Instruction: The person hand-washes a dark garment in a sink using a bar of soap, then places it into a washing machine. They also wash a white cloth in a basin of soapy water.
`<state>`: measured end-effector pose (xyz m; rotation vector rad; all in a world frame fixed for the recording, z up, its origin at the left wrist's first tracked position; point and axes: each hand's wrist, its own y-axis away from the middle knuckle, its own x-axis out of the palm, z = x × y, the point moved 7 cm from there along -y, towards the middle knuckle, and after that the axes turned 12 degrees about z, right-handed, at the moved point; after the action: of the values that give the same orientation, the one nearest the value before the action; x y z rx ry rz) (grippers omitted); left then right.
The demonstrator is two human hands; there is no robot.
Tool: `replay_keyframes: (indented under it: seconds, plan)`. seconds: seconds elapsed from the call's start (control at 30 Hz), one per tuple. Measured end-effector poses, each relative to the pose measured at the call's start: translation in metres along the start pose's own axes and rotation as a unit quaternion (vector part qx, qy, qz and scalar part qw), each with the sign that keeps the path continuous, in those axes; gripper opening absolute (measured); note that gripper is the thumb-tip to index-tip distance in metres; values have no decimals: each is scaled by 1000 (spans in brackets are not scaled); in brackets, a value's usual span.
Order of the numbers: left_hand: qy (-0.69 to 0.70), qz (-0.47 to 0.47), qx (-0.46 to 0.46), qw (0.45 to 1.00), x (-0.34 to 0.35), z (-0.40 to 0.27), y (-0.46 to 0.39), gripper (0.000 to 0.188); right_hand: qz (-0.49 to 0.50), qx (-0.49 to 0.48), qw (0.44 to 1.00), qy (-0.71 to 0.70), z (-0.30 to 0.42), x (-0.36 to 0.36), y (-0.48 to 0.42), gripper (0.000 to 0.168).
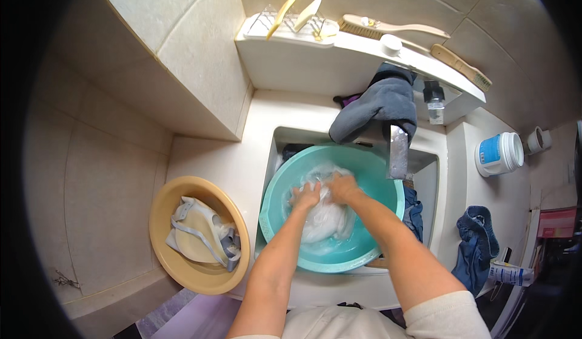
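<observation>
A teal plastic basin (377,248) rests in the white sink (436,193) with water in it. White wet fabric (325,223) lies in the water, partly under suds. My left hand (305,196) touches the fabric's upper left part, fingers spread and partly in the water. Beside it, my right hand (341,187) presses on the fabric's upper edge, its fingertips blurred and partly under water, so its grip does not show. The metal faucet spout (398,152) reaches over the basin's right side, and a gray cloth (391,98) hangs over the faucet.
A tan basin (159,234) holding pale garments (195,234) stands at left. Blue denim (413,211) lies in the sink at right; more denim (475,243) lies on the counter near a white tub (500,155). The back ledge holds brushes (400,29) and a soap rack (291,32).
</observation>
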<state>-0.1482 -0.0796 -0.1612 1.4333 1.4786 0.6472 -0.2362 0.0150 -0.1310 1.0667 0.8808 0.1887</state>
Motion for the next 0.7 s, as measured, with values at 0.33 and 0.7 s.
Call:
replay_keyframes:
  seconds: [0.33,0.7]
  plan:
    - [552,239,114,791,-1,-27,29,93,-199,-161,854,-452,52,-63,74,36]
    - [635,331,287,637,-17,-106,215,63,-524,-289,780,-181,147,-86,231,30]
